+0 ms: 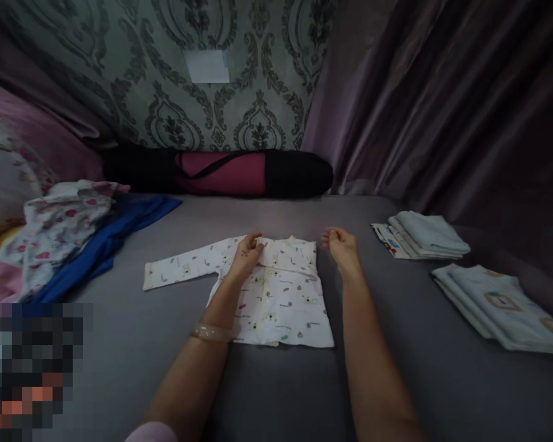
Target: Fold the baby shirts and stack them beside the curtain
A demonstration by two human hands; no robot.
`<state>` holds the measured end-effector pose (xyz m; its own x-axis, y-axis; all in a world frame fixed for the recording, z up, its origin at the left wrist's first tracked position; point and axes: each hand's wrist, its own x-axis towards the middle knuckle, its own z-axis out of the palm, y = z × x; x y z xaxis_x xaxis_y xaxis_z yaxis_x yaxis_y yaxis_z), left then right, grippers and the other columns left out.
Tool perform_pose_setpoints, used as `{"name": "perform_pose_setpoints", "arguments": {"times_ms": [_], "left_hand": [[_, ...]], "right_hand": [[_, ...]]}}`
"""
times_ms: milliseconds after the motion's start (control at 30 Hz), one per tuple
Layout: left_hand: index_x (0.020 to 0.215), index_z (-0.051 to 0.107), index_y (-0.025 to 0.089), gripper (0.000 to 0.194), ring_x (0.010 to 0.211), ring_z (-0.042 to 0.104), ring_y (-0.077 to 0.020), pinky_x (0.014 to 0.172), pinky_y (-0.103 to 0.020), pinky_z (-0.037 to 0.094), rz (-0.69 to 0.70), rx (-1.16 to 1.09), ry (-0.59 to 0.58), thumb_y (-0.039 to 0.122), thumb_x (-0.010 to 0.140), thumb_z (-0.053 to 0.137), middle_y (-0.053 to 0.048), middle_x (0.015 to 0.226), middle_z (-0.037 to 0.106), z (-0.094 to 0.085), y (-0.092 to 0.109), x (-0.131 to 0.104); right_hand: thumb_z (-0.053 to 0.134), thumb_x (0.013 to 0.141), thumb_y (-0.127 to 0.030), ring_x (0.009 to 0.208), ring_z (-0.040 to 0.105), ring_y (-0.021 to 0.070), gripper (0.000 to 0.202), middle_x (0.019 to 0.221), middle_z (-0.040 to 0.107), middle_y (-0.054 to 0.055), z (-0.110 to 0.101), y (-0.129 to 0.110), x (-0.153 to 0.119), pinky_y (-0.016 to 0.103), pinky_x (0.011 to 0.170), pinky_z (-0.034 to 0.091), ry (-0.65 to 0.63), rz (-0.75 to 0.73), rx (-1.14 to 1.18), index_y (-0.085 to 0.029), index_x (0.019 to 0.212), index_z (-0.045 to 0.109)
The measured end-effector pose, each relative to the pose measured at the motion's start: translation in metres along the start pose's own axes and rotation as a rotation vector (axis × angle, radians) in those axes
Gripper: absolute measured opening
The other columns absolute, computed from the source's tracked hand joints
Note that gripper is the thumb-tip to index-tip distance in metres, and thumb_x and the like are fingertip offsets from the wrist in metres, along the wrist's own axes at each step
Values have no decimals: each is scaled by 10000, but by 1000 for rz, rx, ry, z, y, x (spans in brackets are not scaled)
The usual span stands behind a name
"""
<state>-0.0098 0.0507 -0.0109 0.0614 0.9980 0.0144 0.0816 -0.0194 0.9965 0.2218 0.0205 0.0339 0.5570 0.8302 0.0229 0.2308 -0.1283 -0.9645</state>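
Flat on the grey sheet, right in front of me, lies one small white shirt. One sleeve sticks out to the left. My left hand touches the shirt near its neck, but I cannot tell if those fingers pinch it. My right hand is just beside the shirt, its fingers curled in. Two folded piles of cloth sit to the right. On the left, one blue cloth and one cloth with hearts lie in a heap. One long bag, black and pink, lies by the wall; I cannot see inside.
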Motion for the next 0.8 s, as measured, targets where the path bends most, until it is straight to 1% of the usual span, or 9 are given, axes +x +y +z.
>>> {"name": "perform_pose_setpoints", "arguments": {"times_ms": [100, 167, 233, 300, 367, 433, 533, 633, 800], "left_hand": [[1154, 573, 128, 438, 555, 465, -78, 498, -180, 353, -30, -6, 12, 249, 733, 603, 21, 729, 520, -5, 1, -1], [1156, 563, 130, 448, 547, 460, -81, 466, -183, 347, -42, 12, 42, 273, 734, 613, 12, 759, 520, -7, 1, -1], [1163, 552, 135, 455, 548, 468, -91, 446, -190, 353, -41, 44, 68, 306, 745, 610, 4, 779, 526, -9, 0, -1], [1154, 557, 140, 440, 587, 504, -110, 472, -208, 395, -13, 120, 93, 327, 759, 603, -13, 816, 548, -9, -3, 0], [1131, 575, 141, 398, 652, 544, -133, 549, -242, 448, 39, 249, 123, 316, 774, 593, -35, 858, 574, -10, -7, 2], [1125, 581, 143, 361, 728, 576, -160, 651, -284, 483, 101, 391, 147, 290, 795, 578, -57, 893, 596, -11, -11, 3], [1174, 551, 144, 352, 873, 600, -206, 793, -345, 488, 219, 565, 145, 258, 841, 531, -92, 966, 616, -12, -14, 2], [1224, 515, 131, 359, 986, 591, -233, 875, -374, 467, 293, 727, 110, 212, 878, 469, -138, 1082, 606, -12, -11, -3], [1279, 478, 169, 379, 1027, 601, -237, 843, -340, 479, 225, 914, 54, 183, 905, 421, -144, 1193, 566, -8, 1, -12]], "right_hand": [[374, 899, -191, 998, 652, 205, 346, 1064, 691, 149, 10, 5, 0, 320, 850, 504, -80, -78, -297, -104, 1108, 635], [362, 908, -188, 1127, 594, 220, 397, 1191, 642, 171, 21, 4, -8, 339, 954, 449, -196, -133, -512, -94, 1216, 595], [348, 926, -204, 1283, 467, 225, 446, 1378, 509, 180, 35, 1, -22, 362, 1065, 346, -330, -206, -676, -89, 1321, 519], [343, 945, -256, 1408, 268, 243, 491, 1518, 319, 164, 49, -3, -40, 422, 1143, 196, -451, -289, -787, -92, 1399, 434], [319, 962, -325, 1451, 106, 263, 542, 1569, 192, 141, 60, -7, -58, 488, 1157, 79, -556, -344, -850, -110, 1458, 342], [280, 971, -385, 1457, 25, 267, 572, 1586, 130, 117, 69, -9, -73, 522, 1149, 23, -643, -381, -873, -144, 1491, 278], [234, 974, -428, 1458, -5, 258, 577, 1595, 91, 83, 75, -9, -84, 534, 1142, 4, -720, -426, -891, -202, 1505, 247], [198, 973, -454, 1459, 4, 250, 592, 1596, 86, 78, 76, -6, -86, 528, 1143, -4, -758, -452, -913, -209, 1511, 228], [159, 968, -480, 1460, 14, 226, 628, 1594, 92, 85, 73, -1, -83, 487, 1151, -17, -755, -440, -931, -179, 1517, 203]]}}
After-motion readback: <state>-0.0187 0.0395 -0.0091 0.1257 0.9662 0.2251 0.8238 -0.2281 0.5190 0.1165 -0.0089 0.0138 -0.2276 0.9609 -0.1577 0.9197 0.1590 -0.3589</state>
